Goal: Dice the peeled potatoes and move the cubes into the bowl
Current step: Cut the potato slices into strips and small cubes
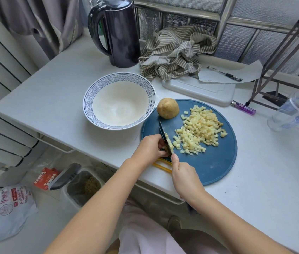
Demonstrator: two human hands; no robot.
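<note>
Right against the left fingers (160,143), curled on a tiny potato stub (164,148), the knife (162,131) is clamped by the right fingers (175,160), so fingertips could easily get nicked.

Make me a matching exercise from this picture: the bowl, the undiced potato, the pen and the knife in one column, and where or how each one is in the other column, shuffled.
Column one
1. bowl
2. undiced potato
3. pen
4. knife

Column two
A. gripped by the right hand
B. empty, left of the blue board
C. lying on a sheet of paper
D. on the blue board's far edge

Pairs: 1-B, 2-D, 3-C, 4-A
</note>
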